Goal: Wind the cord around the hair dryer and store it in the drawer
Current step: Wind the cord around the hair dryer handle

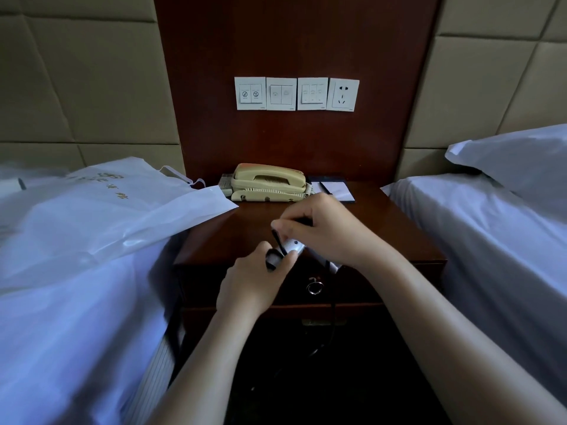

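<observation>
A small silver hair dryer [294, 247] hangs over the front edge of the wooden nightstand [383, 228], mostly hidden by my hands. My left hand [248, 283] grips its handle from below. My right hand [325, 228] pinches the black cord [277, 240] just above the handle, where a few black turns wrap round it. More cord [333, 320] hangs down in front of the drawer [368, 286], which is shut and has a metal ring pull [315, 286].
A beige telephone [268, 182] and a notepad [336, 190] sit at the back of the nightstand. A white plastic bag [122, 210] lies on the left bed and overlaps the nightstand's corner. The right bed [491, 240] holds a pillow. A wall socket [342, 94] is above.
</observation>
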### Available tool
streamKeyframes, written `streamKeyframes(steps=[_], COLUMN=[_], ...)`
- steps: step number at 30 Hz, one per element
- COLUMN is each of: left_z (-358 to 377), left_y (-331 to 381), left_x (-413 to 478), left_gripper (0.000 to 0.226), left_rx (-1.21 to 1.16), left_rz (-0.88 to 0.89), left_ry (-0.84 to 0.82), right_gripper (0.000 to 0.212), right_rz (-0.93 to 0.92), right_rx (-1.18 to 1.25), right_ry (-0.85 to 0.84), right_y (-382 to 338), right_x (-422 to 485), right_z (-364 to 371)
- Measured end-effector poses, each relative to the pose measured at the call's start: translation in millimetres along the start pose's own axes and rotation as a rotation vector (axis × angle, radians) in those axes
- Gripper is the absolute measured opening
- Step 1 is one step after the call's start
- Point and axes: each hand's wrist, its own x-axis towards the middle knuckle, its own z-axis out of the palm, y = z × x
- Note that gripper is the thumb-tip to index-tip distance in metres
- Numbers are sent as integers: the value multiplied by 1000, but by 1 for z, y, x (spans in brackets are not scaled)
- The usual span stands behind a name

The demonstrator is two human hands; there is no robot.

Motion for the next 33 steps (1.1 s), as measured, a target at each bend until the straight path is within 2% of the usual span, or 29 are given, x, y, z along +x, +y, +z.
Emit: streamKeyframes(steps=[4, 10, 13, 17, 23, 26, 30, 33], left_z=[-4, -10, -12, -15, -13, -9, -8, -7], left_y=[2, -5, -7, -6, -2, 1, 6, 5], left_x=[2, 6, 8, 8, 2, 0, -3, -2], left_gripper=[45, 41, 39, 29, 35, 32, 36, 35], left_rx=[20, 50, 74, 61, -148, -307, -548, -659], left_rz=[20, 8, -27, -9, 43, 56, 97, 99], left_ry=[38, 52, 13, -50, -230, -348, -456, -449], right_gripper=[30, 45, 43, 38, 35, 39, 36, 37], right_rz=[35, 338, 360, 333, 367, 407, 502, 540], right_rx=[51, 383, 487, 414, 290, 267, 486, 537], right_ry=[-22, 43, 80, 105, 266, 244, 183, 198], right_y=[6, 30, 43, 53, 75, 92, 107, 115], right_x=[-1, -7, -9, -10, -12, -18, -28, -33], right_z=[-4, -26, -37, -45, -36, -35, -36, -31])
